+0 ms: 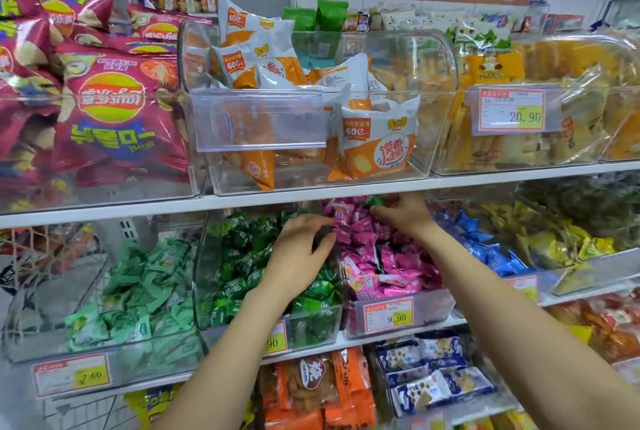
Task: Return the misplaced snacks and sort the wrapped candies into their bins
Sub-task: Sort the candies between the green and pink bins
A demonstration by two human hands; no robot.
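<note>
My right hand [407,215] is deep at the back of the pink bin [433,306], fingers curled in. I seem to be pinching a green candy [376,201] that sits on top of the pink candies [367,256]. The fingertips hide part of the wrapper, so I can't be sure how firm the hold is. My left hand [298,256] is loose and holds nothing. It hovers over the divider on the pink bin's left side, with the fingertips just reaching the nearest pink wrappers.

That stray green piece belongs in the dark green bin [311,329], immediately left of the pink bin, and it isn't out yet.

- **Slipping:** the wrappers look slick, and with so shallow a pinch the candy could drop back and get buried among the pink ones.
- **Knocking the shelf:** the shelf board [311,192] runs close above the pink bin's back. Lifting straight up would bang my knuckles on it and could jar the candy loose.
- **Spreading the mix-up:** my left fingers could sweep pink pieces over the divider.
- **Wrong bin:** the pale green candies [138,291], further left of the pink bin, look similar, so I could drop the piece there by mistake.
</note>
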